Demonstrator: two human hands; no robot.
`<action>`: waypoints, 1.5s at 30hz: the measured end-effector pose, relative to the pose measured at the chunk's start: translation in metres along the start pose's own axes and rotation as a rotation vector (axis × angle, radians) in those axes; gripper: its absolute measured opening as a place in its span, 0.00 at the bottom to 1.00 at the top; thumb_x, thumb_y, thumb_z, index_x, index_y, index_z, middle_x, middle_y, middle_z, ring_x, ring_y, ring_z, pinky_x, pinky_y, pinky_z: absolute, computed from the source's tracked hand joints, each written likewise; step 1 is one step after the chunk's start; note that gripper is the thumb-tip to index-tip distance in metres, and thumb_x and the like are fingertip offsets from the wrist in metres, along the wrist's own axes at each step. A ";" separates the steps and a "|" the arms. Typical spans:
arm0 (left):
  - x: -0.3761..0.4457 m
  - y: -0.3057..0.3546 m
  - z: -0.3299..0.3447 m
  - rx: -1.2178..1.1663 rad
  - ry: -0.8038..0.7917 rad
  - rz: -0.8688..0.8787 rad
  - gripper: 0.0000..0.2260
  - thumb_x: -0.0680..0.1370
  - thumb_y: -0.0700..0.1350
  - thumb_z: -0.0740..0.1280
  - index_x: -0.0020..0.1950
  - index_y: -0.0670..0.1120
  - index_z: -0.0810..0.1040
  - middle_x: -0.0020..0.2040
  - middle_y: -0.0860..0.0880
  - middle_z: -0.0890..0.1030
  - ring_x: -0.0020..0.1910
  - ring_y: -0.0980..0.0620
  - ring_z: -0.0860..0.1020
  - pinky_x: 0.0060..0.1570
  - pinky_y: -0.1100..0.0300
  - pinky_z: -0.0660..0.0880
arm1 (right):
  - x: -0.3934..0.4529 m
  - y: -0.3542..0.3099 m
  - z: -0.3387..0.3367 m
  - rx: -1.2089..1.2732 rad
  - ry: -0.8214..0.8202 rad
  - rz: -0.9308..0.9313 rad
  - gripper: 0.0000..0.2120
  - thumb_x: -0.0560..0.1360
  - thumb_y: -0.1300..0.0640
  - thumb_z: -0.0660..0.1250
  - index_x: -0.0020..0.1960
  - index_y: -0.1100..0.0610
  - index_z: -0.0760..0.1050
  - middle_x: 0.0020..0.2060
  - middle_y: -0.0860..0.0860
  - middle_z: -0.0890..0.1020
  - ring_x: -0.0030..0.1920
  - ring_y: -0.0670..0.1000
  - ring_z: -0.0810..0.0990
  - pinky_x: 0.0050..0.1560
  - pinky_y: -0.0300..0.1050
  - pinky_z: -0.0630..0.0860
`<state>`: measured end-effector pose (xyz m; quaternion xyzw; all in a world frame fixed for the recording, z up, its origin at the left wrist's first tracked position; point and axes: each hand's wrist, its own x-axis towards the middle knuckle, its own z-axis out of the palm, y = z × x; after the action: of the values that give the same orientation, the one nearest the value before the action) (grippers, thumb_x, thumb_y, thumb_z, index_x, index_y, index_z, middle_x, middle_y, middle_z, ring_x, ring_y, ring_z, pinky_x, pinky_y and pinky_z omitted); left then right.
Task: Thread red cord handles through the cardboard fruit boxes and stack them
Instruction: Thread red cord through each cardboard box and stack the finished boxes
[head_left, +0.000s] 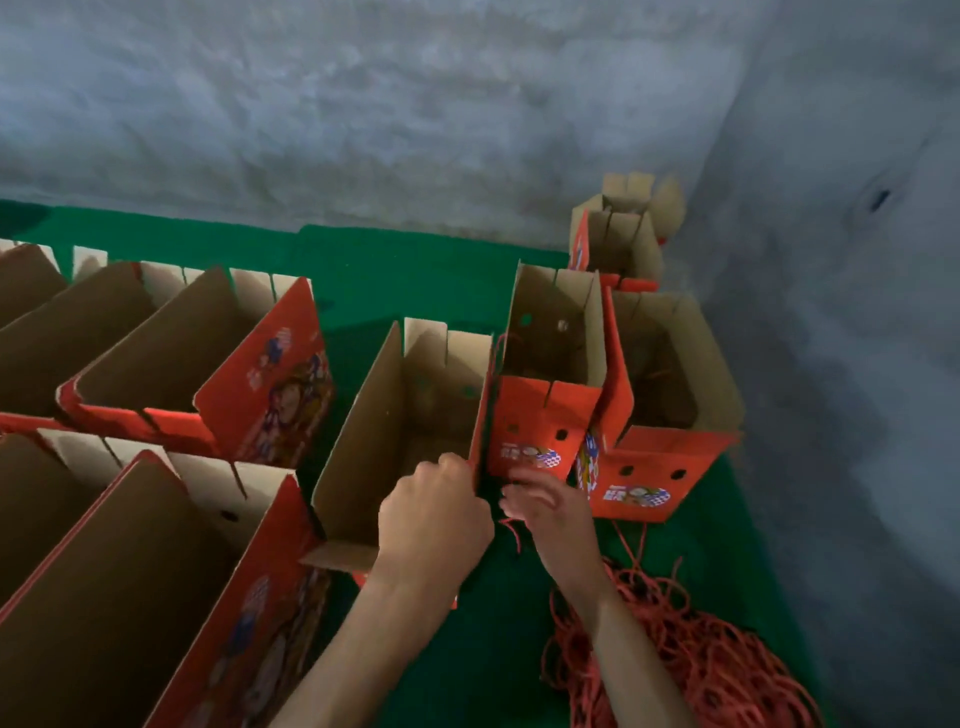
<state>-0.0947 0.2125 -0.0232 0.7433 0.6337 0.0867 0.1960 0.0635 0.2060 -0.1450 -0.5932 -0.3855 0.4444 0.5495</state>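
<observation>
My left hand (434, 519) grips the open box's (400, 431) right wall | my right hand (545, 506) pinches a red cord (511, 530), blurred | cord pile (691, 660) near green mat's (415, 270) right edge.

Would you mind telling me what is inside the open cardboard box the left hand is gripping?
The open cardboard box shows only bare brown walls and dim punched holes; no red cord is visible inside. The left hand, gripping its edge, hides the near corner.
</observation>
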 end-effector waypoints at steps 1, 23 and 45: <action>-0.008 0.001 0.000 0.010 -0.079 0.011 0.09 0.79 0.52 0.64 0.43 0.52 0.66 0.41 0.53 0.71 0.37 0.54 0.72 0.32 0.61 0.67 | -0.003 0.002 -0.001 0.066 0.018 0.043 0.06 0.78 0.67 0.72 0.52 0.59 0.84 0.42 0.55 0.88 0.43 0.55 0.87 0.47 0.46 0.85; -0.015 0.009 0.016 -0.235 -0.651 0.050 0.10 0.79 0.49 0.63 0.59 0.53 0.67 0.54 0.51 0.79 0.49 0.51 0.83 0.51 0.48 0.83 | -0.063 0.029 -0.037 0.113 0.095 0.075 0.09 0.77 0.53 0.76 0.44 0.58 0.85 0.42 0.52 0.86 0.43 0.50 0.84 0.46 0.39 0.78; -0.029 0.031 0.058 -0.642 -0.534 -0.310 0.21 0.82 0.57 0.56 0.64 0.43 0.75 0.50 0.42 0.84 0.49 0.43 0.84 0.48 0.52 0.78 | -0.088 0.049 -0.041 0.275 0.064 0.198 0.13 0.81 0.57 0.71 0.49 0.68 0.83 0.41 0.62 0.85 0.41 0.53 0.83 0.50 0.48 0.80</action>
<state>-0.0496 0.1702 -0.0601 0.5371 0.6058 0.0538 0.5845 0.0737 0.1057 -0.1845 -0.5613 -0.2431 0.5257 0.5912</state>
